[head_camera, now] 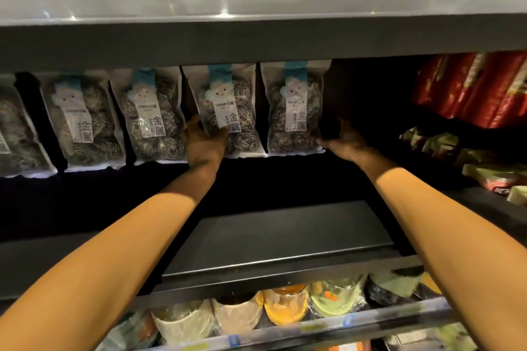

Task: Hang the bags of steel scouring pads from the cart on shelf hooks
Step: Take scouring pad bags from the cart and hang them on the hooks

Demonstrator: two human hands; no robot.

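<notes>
We faced a dark shelf (256, 43) with scouring-pad bags (85, 120) hanging in a row under its front edge. Our left hand (204, 144) gripped the lower left of the second-last bag (231, 94). Our right hand (343, 138) touched the end bag (296, 111) at its lower right corner; in the gloom we could not tell its grip. Dark open room lay rightward, before red packs (470, 88).
</notes>
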